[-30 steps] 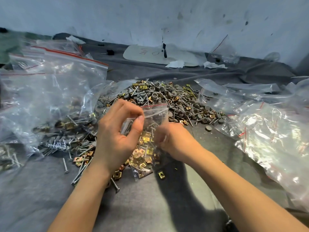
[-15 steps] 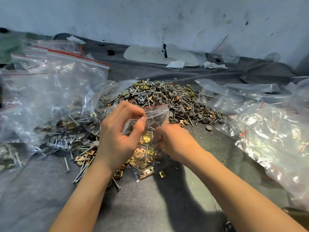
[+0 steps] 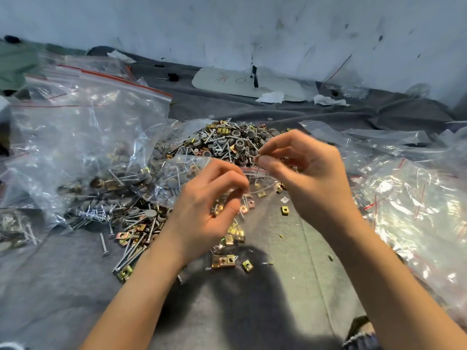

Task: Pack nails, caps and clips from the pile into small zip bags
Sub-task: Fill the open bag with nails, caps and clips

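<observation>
Head view: left fingers (image 3: 225,174) pinch zip bag (image 3: 260,190), right fingers (image 3: 269,161) pinch small part (image 3: 255,157); board (image 3: 222,83) scrawl illegible.

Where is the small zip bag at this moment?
Head view, centre: the small zip bag hangs from the left hand, just in front of the pile, with the right hand just above its mouth.

Left hand (image 3: 209,210) holds the small zip bag (image 3: 260,210); right hand (image 3: 310,178) pinches a small piece (image 3: 257,156) above the pile (image 3: 227,140).
</observation>
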A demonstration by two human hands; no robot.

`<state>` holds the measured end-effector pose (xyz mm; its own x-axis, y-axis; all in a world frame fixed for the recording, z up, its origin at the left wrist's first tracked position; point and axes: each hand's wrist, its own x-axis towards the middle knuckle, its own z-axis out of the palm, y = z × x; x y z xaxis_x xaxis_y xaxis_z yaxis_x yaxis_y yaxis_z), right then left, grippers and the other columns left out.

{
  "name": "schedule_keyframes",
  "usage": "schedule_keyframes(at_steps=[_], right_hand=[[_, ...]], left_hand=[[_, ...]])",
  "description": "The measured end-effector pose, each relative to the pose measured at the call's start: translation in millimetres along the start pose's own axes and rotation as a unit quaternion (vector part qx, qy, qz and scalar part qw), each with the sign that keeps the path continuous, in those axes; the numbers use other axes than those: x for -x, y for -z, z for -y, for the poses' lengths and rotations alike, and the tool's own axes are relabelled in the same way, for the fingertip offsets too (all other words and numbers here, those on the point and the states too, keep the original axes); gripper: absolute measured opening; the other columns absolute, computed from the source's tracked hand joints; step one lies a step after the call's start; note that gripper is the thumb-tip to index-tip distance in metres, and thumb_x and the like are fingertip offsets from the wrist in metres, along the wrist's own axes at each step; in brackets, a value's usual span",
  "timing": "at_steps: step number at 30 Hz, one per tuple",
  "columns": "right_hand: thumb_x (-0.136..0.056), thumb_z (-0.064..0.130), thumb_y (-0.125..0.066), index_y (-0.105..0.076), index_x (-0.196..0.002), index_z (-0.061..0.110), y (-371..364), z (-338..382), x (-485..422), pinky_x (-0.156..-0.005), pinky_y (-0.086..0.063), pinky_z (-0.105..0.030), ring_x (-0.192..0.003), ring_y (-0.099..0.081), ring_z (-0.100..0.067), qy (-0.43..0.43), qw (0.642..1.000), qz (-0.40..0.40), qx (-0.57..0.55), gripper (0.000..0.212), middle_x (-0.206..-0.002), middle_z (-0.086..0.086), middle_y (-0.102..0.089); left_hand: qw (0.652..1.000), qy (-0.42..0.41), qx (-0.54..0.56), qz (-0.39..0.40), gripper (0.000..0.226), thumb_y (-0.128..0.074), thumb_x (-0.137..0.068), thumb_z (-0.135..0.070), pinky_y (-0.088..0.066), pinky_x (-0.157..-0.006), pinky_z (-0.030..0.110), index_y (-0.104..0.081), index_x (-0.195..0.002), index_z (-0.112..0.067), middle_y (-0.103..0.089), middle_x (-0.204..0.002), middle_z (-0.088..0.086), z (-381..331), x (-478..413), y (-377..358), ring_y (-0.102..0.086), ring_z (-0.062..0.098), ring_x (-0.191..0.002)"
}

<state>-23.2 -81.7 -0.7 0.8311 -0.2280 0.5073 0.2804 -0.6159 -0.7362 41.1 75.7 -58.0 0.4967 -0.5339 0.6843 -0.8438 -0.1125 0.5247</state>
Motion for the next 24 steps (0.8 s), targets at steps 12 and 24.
schedule_keyframes(at_steps=[12,24], right_hand=[[-0.085,0.015,-0.068,-0.066,-0.077,0.027,12,-42,-4,-0.061,-0.045,-0.018,-0.065,-0.06,-0.003,-0.176,0.976,0.05,0.117,0.015,-0.071,0.01,-0.065],[-0.087,0.02,-0.066,-0.065,-0.084,0.01,-46,-39,6,-0.069,-0.048,-0.029,-0.081,-0.062,-0.022,-0.225,0.908,0.265,0.234,0.01,-0.082,-0.002,-0.064]], left_hand=[[0.993,0.044,0.033,-0.101,0.013,-0.046,-0.087,-0.017,-0.053,-0.076,0.048,-0.056,-0.094,-0.021,-0.061,-0.099,0.006,4,0,6,-0.06,0.021,-0.094],[0.988,0.057,0.004,-0.144,0.012,-0.048,-0.089,-0.014,-0.05,-0.072,0.036,-0.058,-0.092,-0.019,-0.061,-0.093,0.004,9,1,11,-0.058,0.014,-0.088]])
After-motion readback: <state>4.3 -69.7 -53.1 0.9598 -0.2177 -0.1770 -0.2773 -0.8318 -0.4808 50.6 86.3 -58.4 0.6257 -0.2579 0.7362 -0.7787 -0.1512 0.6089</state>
